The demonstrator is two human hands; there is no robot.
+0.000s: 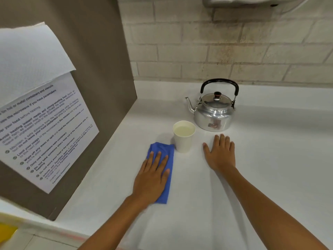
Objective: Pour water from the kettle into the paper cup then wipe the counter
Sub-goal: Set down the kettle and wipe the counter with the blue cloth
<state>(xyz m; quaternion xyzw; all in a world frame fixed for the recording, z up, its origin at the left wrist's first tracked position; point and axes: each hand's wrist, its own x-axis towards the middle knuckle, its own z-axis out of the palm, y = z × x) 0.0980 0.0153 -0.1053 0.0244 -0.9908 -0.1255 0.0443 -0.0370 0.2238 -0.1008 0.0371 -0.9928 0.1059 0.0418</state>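
Left hand flat, fingers spread, pressing blue cloth on counter; R hand flat, empty; paper cup btwn them, kettle behind.

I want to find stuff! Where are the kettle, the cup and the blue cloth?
kettle [214, 116], head view, on its shiny round body.
paper cup [183, 143], head view, on its white outer wall.
blue cloth [160, 147], head view, on the bare part beyond the fingers.
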